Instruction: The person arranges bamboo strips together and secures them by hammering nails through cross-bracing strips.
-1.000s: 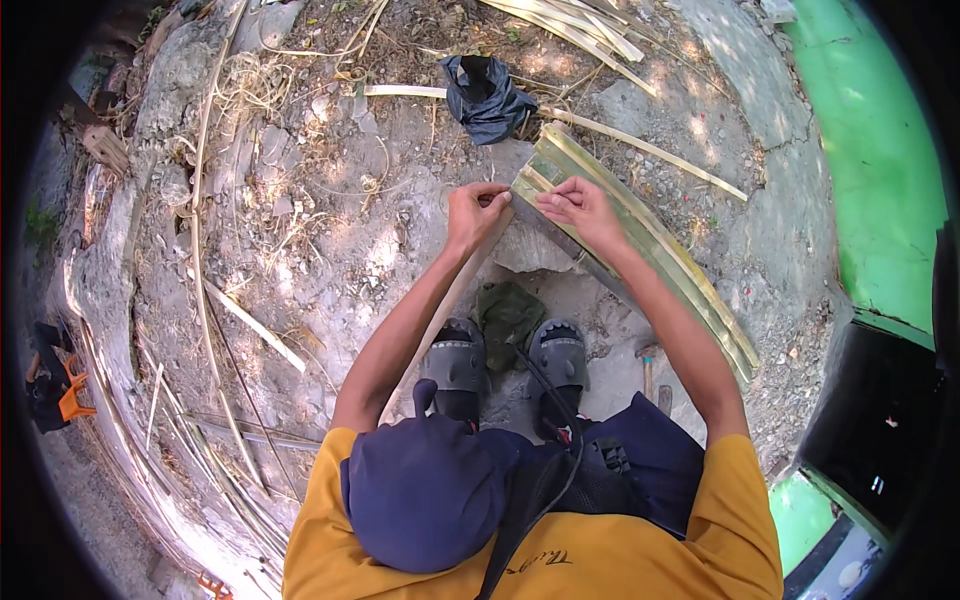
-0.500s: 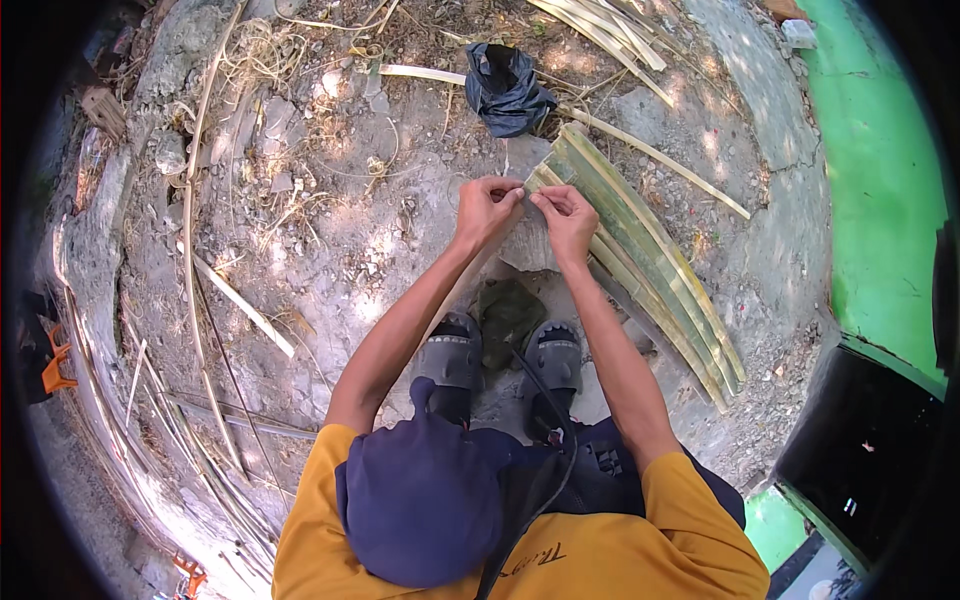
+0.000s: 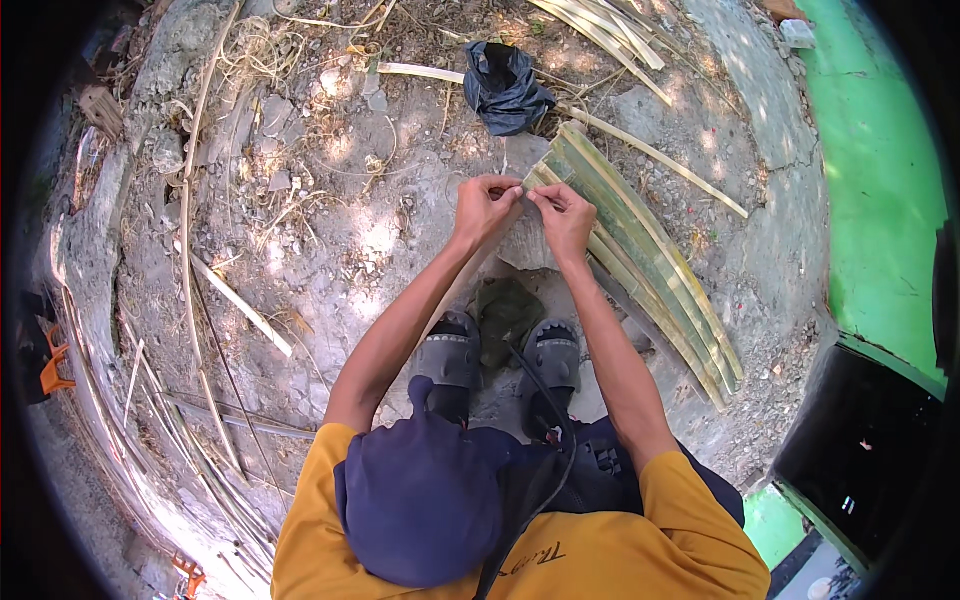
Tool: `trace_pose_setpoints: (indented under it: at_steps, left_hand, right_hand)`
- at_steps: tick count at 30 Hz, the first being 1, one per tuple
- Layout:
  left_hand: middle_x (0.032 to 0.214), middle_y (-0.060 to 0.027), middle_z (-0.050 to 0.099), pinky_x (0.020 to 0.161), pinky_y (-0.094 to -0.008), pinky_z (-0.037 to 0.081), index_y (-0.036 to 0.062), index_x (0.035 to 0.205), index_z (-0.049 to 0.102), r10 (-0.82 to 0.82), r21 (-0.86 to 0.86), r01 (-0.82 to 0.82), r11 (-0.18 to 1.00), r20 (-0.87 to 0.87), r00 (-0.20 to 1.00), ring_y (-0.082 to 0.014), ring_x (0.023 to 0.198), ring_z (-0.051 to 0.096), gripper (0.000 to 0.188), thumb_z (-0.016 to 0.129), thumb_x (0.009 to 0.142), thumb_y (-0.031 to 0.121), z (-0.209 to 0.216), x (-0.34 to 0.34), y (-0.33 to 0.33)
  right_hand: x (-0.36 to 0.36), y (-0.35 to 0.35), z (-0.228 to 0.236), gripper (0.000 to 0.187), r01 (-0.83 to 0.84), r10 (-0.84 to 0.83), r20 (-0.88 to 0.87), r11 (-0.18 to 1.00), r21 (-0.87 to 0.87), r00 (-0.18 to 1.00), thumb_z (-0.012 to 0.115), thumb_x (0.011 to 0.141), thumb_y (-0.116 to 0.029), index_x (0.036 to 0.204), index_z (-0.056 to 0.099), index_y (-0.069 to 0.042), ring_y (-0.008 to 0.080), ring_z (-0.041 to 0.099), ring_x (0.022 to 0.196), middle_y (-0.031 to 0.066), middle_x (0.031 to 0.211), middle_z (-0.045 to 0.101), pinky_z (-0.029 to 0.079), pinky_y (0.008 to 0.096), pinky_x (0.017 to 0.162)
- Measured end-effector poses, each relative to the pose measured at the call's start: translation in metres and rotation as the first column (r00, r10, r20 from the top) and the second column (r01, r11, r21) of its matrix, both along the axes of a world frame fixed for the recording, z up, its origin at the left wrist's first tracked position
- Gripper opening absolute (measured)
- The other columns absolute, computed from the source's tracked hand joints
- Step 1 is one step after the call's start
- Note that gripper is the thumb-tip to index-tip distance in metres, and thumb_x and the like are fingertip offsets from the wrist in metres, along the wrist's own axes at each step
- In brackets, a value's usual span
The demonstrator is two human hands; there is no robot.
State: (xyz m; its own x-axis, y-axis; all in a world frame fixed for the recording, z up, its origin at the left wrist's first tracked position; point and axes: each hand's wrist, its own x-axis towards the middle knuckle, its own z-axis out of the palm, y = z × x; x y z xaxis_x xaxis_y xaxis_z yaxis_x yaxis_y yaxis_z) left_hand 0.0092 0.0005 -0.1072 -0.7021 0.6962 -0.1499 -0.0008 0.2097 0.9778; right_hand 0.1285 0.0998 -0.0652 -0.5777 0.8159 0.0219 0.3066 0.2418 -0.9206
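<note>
My left hand (image 3: 486,210) and my right hand (image 3: 566,222) meet just beyond my feet, thumbs and fingertips pinched almost together. What sits between the fingertips is too small to make out. A thin pale strand (image 3: 505,157) shows just above my left fingers, running toward the black plastic bag (image 3: 508,95). Right beside my right hand lies a bundle of green split bamboo slats (image 3: 640,240), its upper end close to my fingertips. The slats fan down to the right, past my right forearm. The bag stands crumpled with its mouth open.
More pale bamboo strips lie at the top right (image 3: 610,40), across the ground and along the left side. A dark green cloth-like lump (image 3: 507,315) sits between my sandals (image 3: 550,360). A green wall (image 3: 875,180) borders the right; orange plastic (image 3: 56,362) shows far left.
My right hand has shifted very slightly left, closer to the left fingertips. Both hands stay pinched, and the bamboo and bag keep their places.
</note>
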Motion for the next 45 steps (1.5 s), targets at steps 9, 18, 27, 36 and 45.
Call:
trace_pose_setpoints:
  at_steps: [9,18,27,36,45]
  left_hand:
    - [0.092,-0.0136,0.080,0.077,-0.0303,0.060,-0.0002,0.104,0.080,-0.005,0.011,0.005,1.000,0.004,1.000,-0.0164,0.082,0.077,0.020,0.077,0.088,0.012,0.003,0.000,-0.001]
    - [0.090,-0.0171,0.079,0.076,-0.0324,0.060,0.0004,0.103,0.080,0.038,0.062,-0.036,0.997,-0.032,0.999,-0.0202,0.079,0.077,0.020,0.074,0.088,0.011,-0.003,0.002,-0.001]
    - [0.096,-0.0180,0.079,0.078,-0.0333,0.061,-0.0022,0.106,0.079,0.021,0.062,-0.022,0.998,0.014,1.000,-0.0215,0.081,0.077,0.022,0.074,0.088,0.010,-0.005,0.000,-0.005]
    - [0.099,-0.0133,0.078,0.079,-0.0314,0.060,0.0004,0.110,0.079,-0.047,0.065,0.055,0.996,-0.116,0.992,-0.0181,0.085,0.075,0.025,0.078,0.086,0.006,-0.005,0.000,-0.009]
    - [0.098,-0.0182,0.077,0.078,-0.0346,0.060,0.0012,0.108,0.079,-0.010,0.107,0.019,0.994,-0.081,0.997,-0.0256,0.084,0.076,0.023,0.072,0.087,0.002,-0.004,0.001,-0.006]
  right_hand:
    - [0.004,-0.001,0.006,0.009,-0.112,0.106,0.036,0.972,0.204,0.994,0.080,0.086,-0.004,0.091,0.075,0.002,0.0202,0.075,0.074,0.0133,0.085,0.077,0.059,0.0313,0.067]
    - [0.004,-0.004,0.004,0.008,-0.176,0.175,0.029,0.941,0.288,0.984,0.079,0.086,-0.004,0.092,0.075,0.000,0.0216,0.073,0.070,0.0113,0.085,0.075,0.057,0.0321,0.063]
    - [0.004,-0.008,0.000,0.007,-0.136,0.132,0.035,0.932,0.335,0.991,0.073,0.091,-0.003,0.097,0.076,-0.002,0.0232,0.073,0.070,0.0125,0.088,0.076,0.056,0.0331,0.064]
    - [0.006,-0.010,-0.002,0.008,-0.075,0.073,0.017,0.968,0.238,0.997,0.074,0.091,-0.003,0.098,0.075,-0.001,0.0195,0.074,0.071,0.0125,0.086,0.076,0.056,0.0318,0.063]
    - [0.006,-0.009,-0.003,0.007,-0.049,0.051,-0.001,0.977,0.207,0.999,0.074,0.091,-0.002,0.097,0.075,0.000,0.0167,0.074,0.072,0.0119,0.085,0.077,0.057,0.0298,0.064]
